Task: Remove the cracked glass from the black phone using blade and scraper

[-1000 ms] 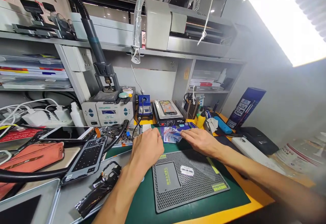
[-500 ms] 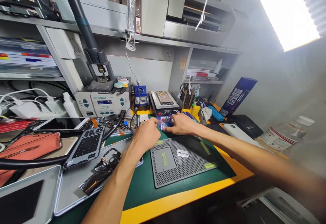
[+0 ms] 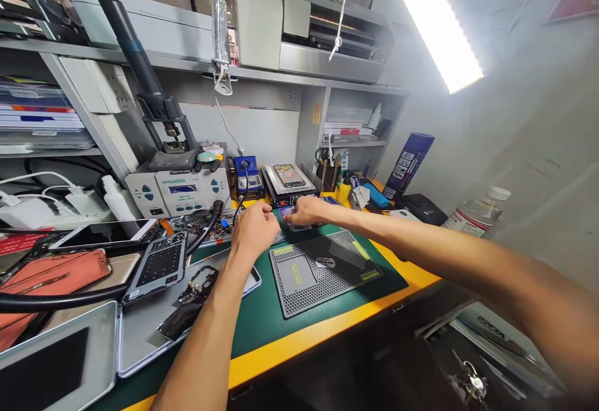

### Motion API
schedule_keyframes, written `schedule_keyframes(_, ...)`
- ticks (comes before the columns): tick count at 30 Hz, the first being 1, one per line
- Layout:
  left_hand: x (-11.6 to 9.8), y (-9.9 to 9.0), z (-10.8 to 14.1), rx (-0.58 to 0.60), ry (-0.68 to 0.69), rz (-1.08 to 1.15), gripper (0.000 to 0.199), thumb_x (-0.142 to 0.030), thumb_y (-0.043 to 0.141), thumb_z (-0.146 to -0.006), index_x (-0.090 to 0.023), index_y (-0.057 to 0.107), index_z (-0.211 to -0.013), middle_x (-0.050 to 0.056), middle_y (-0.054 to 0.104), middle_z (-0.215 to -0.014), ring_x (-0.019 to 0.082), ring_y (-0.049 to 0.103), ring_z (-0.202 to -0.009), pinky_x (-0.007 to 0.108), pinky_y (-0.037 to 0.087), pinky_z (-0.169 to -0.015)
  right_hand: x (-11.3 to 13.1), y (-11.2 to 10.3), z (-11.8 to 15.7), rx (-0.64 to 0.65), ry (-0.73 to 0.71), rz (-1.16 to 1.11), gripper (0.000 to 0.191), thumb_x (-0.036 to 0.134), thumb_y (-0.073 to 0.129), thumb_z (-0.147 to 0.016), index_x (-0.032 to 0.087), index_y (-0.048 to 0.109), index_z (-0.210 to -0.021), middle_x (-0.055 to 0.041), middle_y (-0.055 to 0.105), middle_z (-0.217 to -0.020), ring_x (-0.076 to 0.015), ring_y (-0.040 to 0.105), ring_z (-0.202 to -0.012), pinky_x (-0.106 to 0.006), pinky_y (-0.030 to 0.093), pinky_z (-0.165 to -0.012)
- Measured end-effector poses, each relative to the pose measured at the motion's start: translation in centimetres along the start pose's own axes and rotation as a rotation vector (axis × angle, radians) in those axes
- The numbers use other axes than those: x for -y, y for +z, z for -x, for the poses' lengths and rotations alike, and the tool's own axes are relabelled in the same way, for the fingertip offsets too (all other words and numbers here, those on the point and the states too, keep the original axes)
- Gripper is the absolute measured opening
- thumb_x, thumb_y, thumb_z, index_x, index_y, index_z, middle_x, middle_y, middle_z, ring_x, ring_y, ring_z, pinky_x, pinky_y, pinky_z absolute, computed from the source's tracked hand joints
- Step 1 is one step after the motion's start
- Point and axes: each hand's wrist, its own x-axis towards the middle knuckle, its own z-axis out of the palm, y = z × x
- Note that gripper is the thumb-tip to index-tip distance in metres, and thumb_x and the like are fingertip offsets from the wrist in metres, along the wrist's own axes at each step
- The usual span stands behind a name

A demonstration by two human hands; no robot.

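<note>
My left hand (image 3: 256, 230) is curled closed above the green mat (image 3: 255, 330), right of a clear tray of small parts (image 3: 206, 229). Its fingertips point away from me, and whatever they hold is hidden. Further back, my right hand (image 3: 309, 211) has its fingers drawn together and pointing left at a small purplish clear plastic case (image 3: 286, 212). The hand partly covers this case, so I cannot tell what the fingertips grip. Nearer me lies a grey perforated pad (image 3: 299, 302) with a razor blade (image 3: 326, 262) on it.
Behind the hands stands a heating plate (image 3: 269, 180) with a phone part (image 3: 289, 175) on it. A rework station (image 3: 182, 196) is at the back left. Trays, phone parts and a black hose (image 3: 60, 300) crowd the left. A clear bottle (image 3: 477, 214) stands at the right.
My view has shifted, moving the scene left in the picture. My right hand has moved left over the plastic case, its fingers now drawn together. My left hand stays closed beside it.
</note>
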Motion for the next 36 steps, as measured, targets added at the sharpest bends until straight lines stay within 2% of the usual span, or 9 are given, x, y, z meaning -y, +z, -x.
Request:
schedule_keyframes(1,0.0,-0.1,0.0,-0.005,-0.001,0.002,0.030,-0.040,0.062,-0.096,-0.017,0.064,-0.116,0.008,0.066,-0.118,0.022,0.065,-0.106,0.045,0.055,-0.093,-0.4,-0.7,0.6,0.022,-0.022,0.013,0.032,0.039,0.052,-0.103,0.011,0.067,-0.109,-0.0047,0.068,-0.107,-0.0207,0.068,-0.095,-0.037,0.056,-0.083)
schedule_keyframes(6,-0.3,-0.4,0.2,-0.037,0.003,0.031,0.030,-0.040,0.061,-0.096,-0.017,0.064,-0.115,0.008,0.067,-0.116,0.021,0.065,-0.104,0.044,0.055,-0.092,-3.6,-3.3,5.9,0.194,-0.138,0.034,0.031,0.043,0.068,-0.091,0.014,0.069,-0.104,-0.0026,0.070,-0.095,-0.0184,0.067,-0.084,-0.035,0.056,-0.077)
schedule_keyframes(9,-0.4,-0.7,0.3,-0.061,0.004,0.045,0.029,-0.040,0.062,-0.096,-0.017,0.065,-0.112,0.007,0.068,-0.114,0.021,0.066,-0.103,0.044,0.055,-0.092,-5.1,-2.1,9.4,0.247,-0.158,-0.002,0.032,0.042,0.078,-0.080,0.016,0.071,-0.098,-0.0028,0.071,-0.086,-0.0165,0.064,-0.075,-0.030,0.051,-0.067)
schedule_keyframes(12,-0.2,-1.3,0.2,-0.117,-0.021,0.057,0.028,-0.040,0.062,-0.096,-0.017,0.065,-0.111,0.007,0.068,-0.112,0.020,0.066,-0.102,0.044,0.055,-0.092,-5.8,-0.1,11.0,0.242,-0.154,-0.038,0.022,0.035,0.075,-0.084,0.015,0.070,-0.092,-0.0025,0.070,-0.085,-0.0165,0.063,-0.077,-0.030,0.051,-0.069)
schedule_keyframes(15,0.1,-2.3,0.0,-0.190,-0.063,0.073,0.028,-0.040,0.061,-0.096,-0.017,0.065,-0.110,0.007,0.068,-0.111,0.020,0.066,-0.101,0.043,0.055,-0.091,-6.1,1.0,11.2,0.267,-0.158,-0.077,0.021,0.036,0.068,-0.092,0.015,0.068,-0.091,-0.0013,0.069,-0.087,-0.0159,0.064,-0.079,-0.033,0.053,-0.074)
schedule_keyframes(19,0.5,-3.2,-0.2,-0.252,-0.104,0.097,0.027,-0.040,0.061,-0.096,-0.016,0.066,-0.109,0.006,0.069,-0.109,0.019,0.067,-0.097,0.041,0.056,-0.089,-6.1,0.8,11.0,0.251,-0.153,-0.100,0.023,0.036,0.068,-0.092,0.015,0.067,-0.101,-0.0032,0.069,-0.097,-0.0171,0.065,-0.085,-0.035,0.055,-0.078)
schedule_keyframes(28,0.6,-3.2,-0.2,-0.262,-0.102,0.078,0.028,-0.039,0.061,-0.096,-0.016,0.065,-0.111,0.006,0.068,-0.110,0.019,0.067,-0.097,0.041,0.057,-0.087,-6.1,0.2,10.6,0.298,-0.160,-0.134,0.013,0.025,0.071,-0.082,0.017,0.068,-0.092,-0.0018,0.069,-0.090,-0.0169,0.062,-0.081,-0.030,0.048,-0.070)
schedule_keyframes(32,1.0,-3.3,-0.2,-0.216,-0.074,0.021,0.030,-0.040,0.060,-0.097,-0.015,0.064,-0.113,0.006,0.068,-0.109,0.018,0.067,-0.094,0.040,0.057,-0.085,-6.6,0.8,10.2,0.264,-0.184,-0.167,0.018,0.020,0.068,-0.074,0.019,0.070,-0.092,-0.0020,0.072,-0.086,-0.0183,0.064,-0.078,-0.026,0.040,-0.061)
schedule_keyframes(36,1.1,-2.8,0.0,-0.062,0.003,-0.093,0.029,-0.040,0.061,-0.096,-0.016,0.065,-0.111,0.006,0.069,-0.109,0.018,0.067,-0.094,0.040,0.057,-0.086,-6.9,1.1,9.8,0.269,-0.217,-0.196,0.016,0.018,0.065,-0.073,0.018,0.069,-0.088,-0.0030,0.072,-0.078,-0.0191,0.064,-0.074,-0.025,0.038,-0.058)
